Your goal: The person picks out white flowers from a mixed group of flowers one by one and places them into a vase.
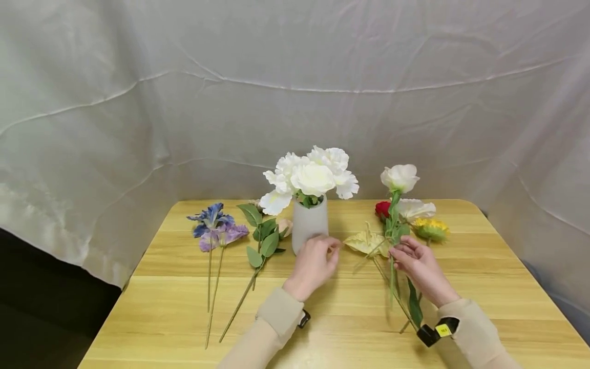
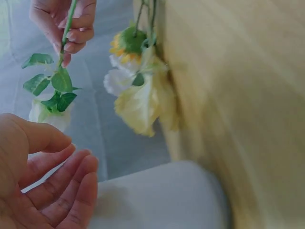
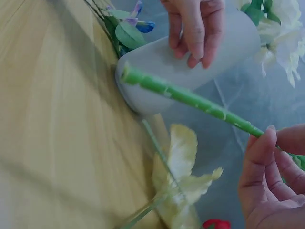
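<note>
My right hand (image 1: 420, 266) pinches the green stem of a white rose (image 1: 400, 178) between thumb and fingers, bloom up, above other flowers on the table. In the right wrist view the cut end of the stem (image 3: 190, 99) points toward the vase. Just in front of the white vase (image 1: 310, 223) is my left hand (image 1: 314, 264), fingers loosely bent with nothing between them; whether it touches the vase I cannot tell. Several white flowers (image 1: 313, 179) stand in the vase. A pale yellow flower (image 1: 369, 241) lies between the vase and my right hand.
On the wooden table (image 1: 341, 328), blue (image 1: 212, 215) and purple flowers (image 1: 223, 236) lie at left, beside a leafy stem (image 1: 268, 245). A red flower (image 1: 382, 209), a white bloom (image 1: 416, 208) and a yellow sunflower (image 1: 431, 229) lie at right. Grey cloth (image 1: 322, 118) hangs behind.
</note>
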{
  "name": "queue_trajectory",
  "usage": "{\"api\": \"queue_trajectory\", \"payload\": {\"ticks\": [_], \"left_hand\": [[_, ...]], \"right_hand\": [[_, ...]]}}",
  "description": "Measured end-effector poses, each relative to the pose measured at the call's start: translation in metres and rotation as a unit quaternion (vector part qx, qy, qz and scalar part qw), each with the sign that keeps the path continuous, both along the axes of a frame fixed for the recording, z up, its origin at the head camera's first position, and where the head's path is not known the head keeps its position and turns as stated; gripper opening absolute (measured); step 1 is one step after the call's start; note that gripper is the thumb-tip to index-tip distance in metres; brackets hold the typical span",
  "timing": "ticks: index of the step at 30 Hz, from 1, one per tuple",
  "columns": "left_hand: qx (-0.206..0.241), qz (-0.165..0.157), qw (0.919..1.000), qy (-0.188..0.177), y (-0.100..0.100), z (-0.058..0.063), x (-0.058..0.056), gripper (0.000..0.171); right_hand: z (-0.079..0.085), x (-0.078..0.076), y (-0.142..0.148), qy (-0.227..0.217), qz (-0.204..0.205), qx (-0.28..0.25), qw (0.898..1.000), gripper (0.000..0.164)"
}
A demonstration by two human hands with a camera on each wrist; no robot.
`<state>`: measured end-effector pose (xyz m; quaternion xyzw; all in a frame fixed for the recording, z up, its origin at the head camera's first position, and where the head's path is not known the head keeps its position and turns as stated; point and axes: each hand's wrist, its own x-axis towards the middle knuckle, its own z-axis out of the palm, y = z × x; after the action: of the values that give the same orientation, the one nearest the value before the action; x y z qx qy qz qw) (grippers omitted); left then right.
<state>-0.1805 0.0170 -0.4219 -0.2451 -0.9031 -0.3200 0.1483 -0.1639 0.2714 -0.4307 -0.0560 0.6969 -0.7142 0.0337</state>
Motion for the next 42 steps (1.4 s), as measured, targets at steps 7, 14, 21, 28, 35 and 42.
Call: {"api": "queue_trajectory", "payload": {"ticks": [7, 14, 21, 28, 35, 42], "left_hand": [[0.030, -0.015, 0.9955, 0.089, -0.008, 0.026, 0.006, 0.022], [0.071, -0.044, 0.9765, 0.198, -0.011, 0.056, 0.007, 0.025], [0.104, -0.033, 0.9637, 0.243, -0.020, 0.075, 0.002, 0.035], [0.153, -0.027, 0.9539, 0.257, -0.035, 0.081, -0.005, 0.037], [0.166, -0.003, 0.9568, 0.239, -0.045, 0.081, -0.006, 0.034], [0.167, 0.009, 0.9583, 0.232, -0.050, 0.078, -0.008, 0.035]], "right_hand": [[0.021, -0.003, -0.017, 0.072, -0.063, 0.035, 0.995, 0.028], [0.040, -0.009, -0.033, 0.149, -0.102, 0.086, 0.980, 0.029], [0.057, -0.014, -0.052, 0.181, -0.111, 0.029, 0.977, 0.023], [0.075, -0.021, -0.070, 0.241, -0.109, 0.019, 0.964, 0.019], [0.092, -0.027, -0.090, 0.280, -0.117, -0.033, 0.952, 0.022], [0.106, -0.035, -0.106, 0.324, -0.144, -0.074, 0.932, 0.019]]}}
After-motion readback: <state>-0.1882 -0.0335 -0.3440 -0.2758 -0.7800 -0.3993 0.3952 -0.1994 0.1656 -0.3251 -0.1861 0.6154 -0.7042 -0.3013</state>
